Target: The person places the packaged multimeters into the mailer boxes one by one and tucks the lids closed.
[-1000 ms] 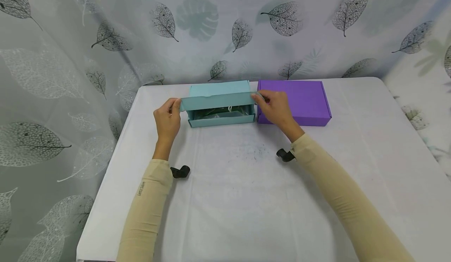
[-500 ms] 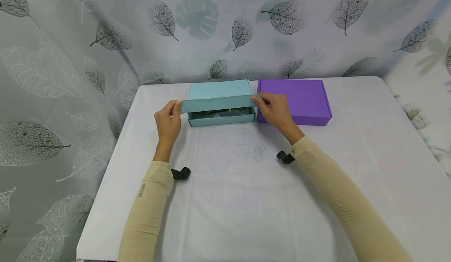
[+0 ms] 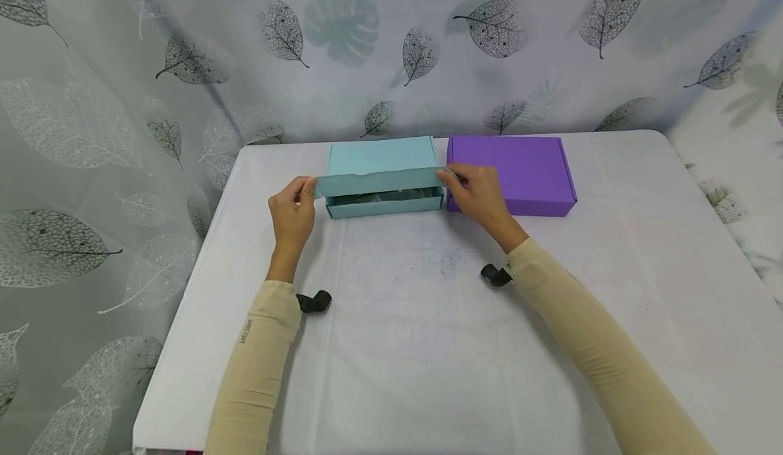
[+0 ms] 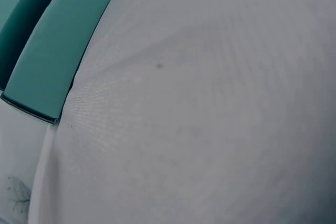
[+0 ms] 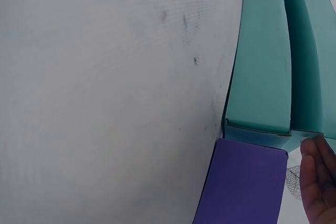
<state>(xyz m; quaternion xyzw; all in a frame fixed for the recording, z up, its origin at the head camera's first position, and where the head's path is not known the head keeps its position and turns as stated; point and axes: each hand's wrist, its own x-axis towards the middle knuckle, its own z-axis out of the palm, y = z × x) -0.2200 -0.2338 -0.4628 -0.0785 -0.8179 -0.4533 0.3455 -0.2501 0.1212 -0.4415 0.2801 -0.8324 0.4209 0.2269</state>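
Left hand point(image 3: 292, 209) and right hand point(image 3: 478, 193), arms outstretched, pinched opposite ends of the teal box point(image 3: 384, 205) lid point(image 3: 378, 180); lid sat lower than before.

Soft, even light falls from above — faint shadows under both arms; the wrist views look blurred, close-up, tilted.

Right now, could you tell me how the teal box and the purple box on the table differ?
The teal box has its lid partly raised, leaving a gap at the front, while the purple box is fully closed. The left hand and right hand pinch the ends of the teal box's front flap; neither holds the purple box. The teal box sits to the left of the purple one. Both are flat cardboard mailer boxes, side by side on the white table.
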